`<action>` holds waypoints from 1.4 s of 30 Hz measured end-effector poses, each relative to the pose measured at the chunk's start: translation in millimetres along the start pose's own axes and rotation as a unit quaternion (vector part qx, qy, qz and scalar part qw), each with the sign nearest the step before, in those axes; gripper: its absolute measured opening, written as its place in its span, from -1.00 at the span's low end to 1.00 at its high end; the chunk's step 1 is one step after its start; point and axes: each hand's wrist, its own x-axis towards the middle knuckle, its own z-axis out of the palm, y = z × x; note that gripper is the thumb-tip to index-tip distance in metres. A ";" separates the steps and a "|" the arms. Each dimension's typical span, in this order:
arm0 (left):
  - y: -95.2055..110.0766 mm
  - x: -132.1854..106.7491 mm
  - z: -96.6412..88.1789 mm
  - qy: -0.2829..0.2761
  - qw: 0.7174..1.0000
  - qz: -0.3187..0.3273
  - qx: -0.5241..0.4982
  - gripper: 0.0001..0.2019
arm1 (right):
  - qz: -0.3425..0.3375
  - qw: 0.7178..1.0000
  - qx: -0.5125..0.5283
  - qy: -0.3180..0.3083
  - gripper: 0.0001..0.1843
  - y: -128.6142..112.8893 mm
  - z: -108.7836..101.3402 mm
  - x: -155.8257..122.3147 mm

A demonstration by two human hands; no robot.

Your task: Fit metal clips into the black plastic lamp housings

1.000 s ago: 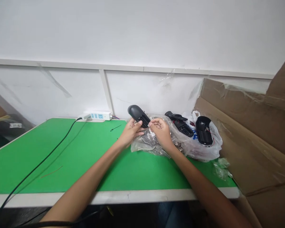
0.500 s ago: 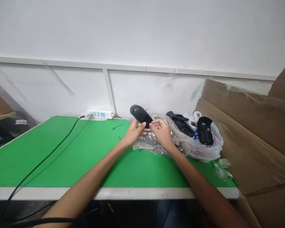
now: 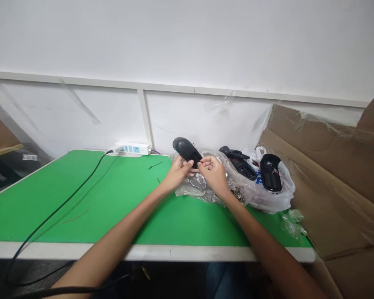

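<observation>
A black plastic housing (image 3: 183, 147), long with a rounded upper end and an open compartment at its lower end, is tilted up over the table. My left hand (image 3: 179, 172) grips it from the left, thumb on the lower part. From the right, my right hand (image 3: 213, 172) has its thumb and fingers closed on the lower edge beside the compartment. Any small part between those fingertips is hidden. Under both hands lies a clear plastic bag (image 3: 191, 187) with small metal parts (image 3: 237, 194) in it.
More black housings, one dark (image 3: 244, 168) and one glossy (image 3: 270, 174), rest on a white plastic bag (image 3: 283, 199) at right. Cardboard (image 3: 324, 174) borders the table's right side. A power strip (image 3: 134, 148) sits at the back, its black cable (image 3: 65, 200) crossing the green table (image 3: 112, 220).
The camera view has shifted slightly. Both hands keep nearly the same hold on the black housing, and nothing else has visibly moved.
</observation>
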 end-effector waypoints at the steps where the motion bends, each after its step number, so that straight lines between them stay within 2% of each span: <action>1: -0.4 0.2 -0.1 -0.001 1.000 0.002 -0.001 -0.34 | 0.001 1.000 -0.002 0.002 -0.72 0.6 0.3 0.1; 10: -0.9 -1.0 3.6 0.014 1.000 0.015 0.008 -0.38 | -0.006 1.000 -0.022 0.015 -0.70 0.3 1.5 -0.4; 15: -2.0 -1.6 3.8 0.016 1.000 0.009 -0.015 -0.39 | -0.011 0.999 -0.034 0.032 -0.56 0.3 -1.3 0.7; 19: -0.3 -2.8 4.8 0.015 1.000 0.010 -0.018 -0.39 | -0.004 1.000 -0.016 -0.022 -0.56 5.2 -3.9 2.6; 23: 5.5 -6.1 7.2 0.009 0.999 0.025 0.021 -0.40 | 0.023 0.995 0.061 -0.075 -0.55 9.2 -5.1 5.7; 26: 9.0 -7.8 8.2 -0.011 0.998 0.027 0.048 -0.38 | 0.051 0.987 0.119 -0.094 -0.47 7.2 -6.4 8.7; 30: 8.3 -6.8 7.0 -0.021 0.999 0.021 0.034 -0.35 | 0.079 0.980 0.145 -0.114 -0.40 2.0 -8.0 12.0; 34: 9.9 -4.9 2.6 -0.028 1.000 0.001 0.008 -0.38 | 0.065 0.981 0.137 -0.118 -0.39 2.5 -6.7 10.7; 37: 17.5 -3.2 -5.3 -0.058 0.997 -0.047 -0.019 -0.43 | -0.002 0.993 0.062 -0.100 -0.46 4.4 -7.7 4.5; 39: 24.1 -1.7 -13.6 -0.078 0.993 -0.082 -0.042 -0.47 | -0.113 0.989 -0.032 -0.090 -0.51 4.0 -11.3 -1.1; 40: 27.3 -0.9 -18.4 -0.086 0.990 -0.099 -0.052 -0.49 | -0.183 0.975 -0.085 -0.098 -0.52 3.3 -13.8 -3.7; 42: 32.8 0.3 -28.5 -0.105 0.984 -0.129 -0.062 -0.52 | -0.314 0.923 -0.182 -0.129 -0.58 1.4 -19.1 -7.3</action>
